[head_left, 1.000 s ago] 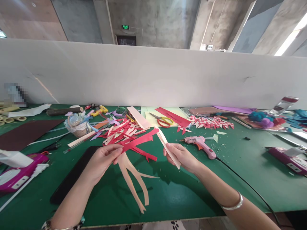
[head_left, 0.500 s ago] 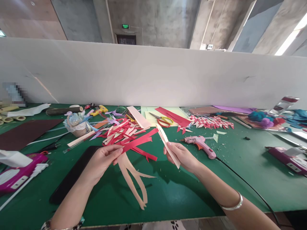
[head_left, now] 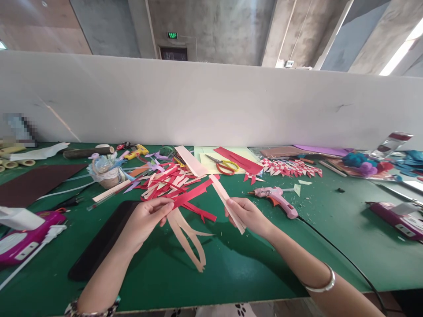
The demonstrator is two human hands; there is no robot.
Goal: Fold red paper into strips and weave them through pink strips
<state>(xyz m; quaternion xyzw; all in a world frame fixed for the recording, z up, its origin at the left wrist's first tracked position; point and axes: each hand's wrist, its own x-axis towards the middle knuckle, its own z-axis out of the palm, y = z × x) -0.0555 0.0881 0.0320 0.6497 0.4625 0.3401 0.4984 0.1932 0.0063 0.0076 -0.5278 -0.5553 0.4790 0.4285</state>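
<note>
My left hand (head_left: 149,218) pinches a bundle of paper strips: pale pink strips (head_left: 187,237) hang down from it toward the green table (head_left: 251,268), and a red strip (head_left: 194,193) points up and to the right. My right hand (head_left: 248,214) is closed on a single pale pink strip (head_left: 226,202), held slanted, its upper end toward the pile. Between and behind the hands lies a heap of red and pink strips (head_left: 168,182).
A pink glue gun (head_left: 276,197) lies right of my right hand, its cable running to the front edge. Yellow-handled scissors (head_left: 224,165) rest on yellow paper behind. A black mat (head_left: 99,242) lies at left, a woven red-and-white strip (head_left: 291,168) at back right.
My left hand has shifted slightly right and the hanging pink strips swung up and shorter in view. The right hand's strip tilted a little; both hands keep their hold.
</note>
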